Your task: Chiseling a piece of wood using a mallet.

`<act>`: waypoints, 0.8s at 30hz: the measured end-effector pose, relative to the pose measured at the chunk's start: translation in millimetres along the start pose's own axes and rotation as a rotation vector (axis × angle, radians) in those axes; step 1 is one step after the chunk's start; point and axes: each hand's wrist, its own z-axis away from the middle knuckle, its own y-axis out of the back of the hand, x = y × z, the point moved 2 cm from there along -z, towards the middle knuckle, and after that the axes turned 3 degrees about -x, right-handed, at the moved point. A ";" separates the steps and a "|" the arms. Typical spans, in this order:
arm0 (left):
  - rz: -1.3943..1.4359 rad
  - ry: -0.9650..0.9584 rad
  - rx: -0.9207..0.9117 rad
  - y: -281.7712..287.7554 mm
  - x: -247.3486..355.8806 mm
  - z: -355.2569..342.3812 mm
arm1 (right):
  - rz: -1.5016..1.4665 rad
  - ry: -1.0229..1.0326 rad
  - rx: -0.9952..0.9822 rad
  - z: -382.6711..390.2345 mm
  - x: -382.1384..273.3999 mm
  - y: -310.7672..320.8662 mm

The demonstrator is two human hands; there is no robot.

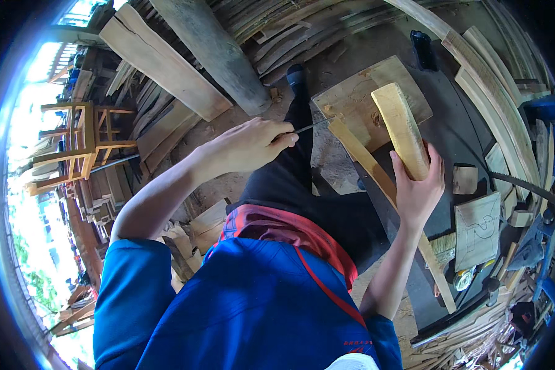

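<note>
My left hand (253, 145) is closed around a thin, dark-shafted tool (311, 126). Its handle is hidden in my fist, so I cannot tell its exact kind. The shaft points right, and its tip is close to the far end of a long wooden strip (367, 161). My right hand (420, 188) grips the near end of a thick, pale wooden block (401, 126), thumb on one side and fingers on the other. The block leans away from me over a square board (345, 98) with shavings on it. Beneath my right wrist runs the long strip, along the dark table's edge.
The dark table (425, 290) holds a brush (443, 248), a tape measure (463, 280), a small wood block (465, 179), a board with a drawn outline (478, 225) and a dark object (423, 49). A log (213, 52), planks (163, 65) and a wooden chair frame (83, 142) stand left.
</note>
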 end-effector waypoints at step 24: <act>0.139 0.080 0.346 -50.6 2.6 12.1 | 0.106 0.110 -0.106 -0.5 -9.5 -3.7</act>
